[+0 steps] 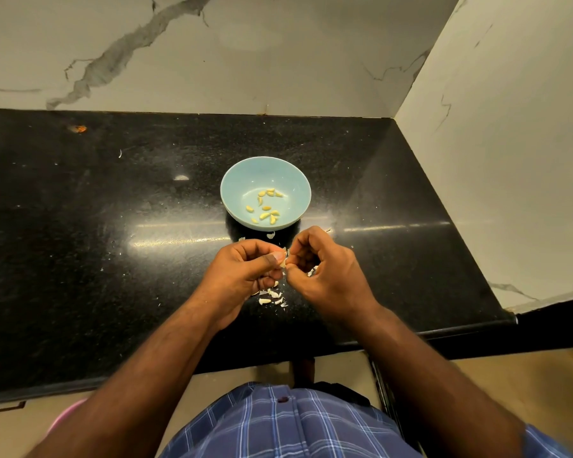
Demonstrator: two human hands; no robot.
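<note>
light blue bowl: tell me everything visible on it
The bowl is small, round and light blue, smooth and glossy, ceramic or plastic by its look. It stands upright on the black speckled countertop. Roughly ten peeled yellowish cloves lie scattered on its bottom. The left hand and right hand, pinching a garlic clove, are just in front of the bowl, not touching it.

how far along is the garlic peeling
Done: about a dozen peeled cloves lie in the blue bowl, and skins litter the counter. In hand: left hand and right hand pinch one clove. Left: that clove; no other unpeeled ones plainly show.
</note>
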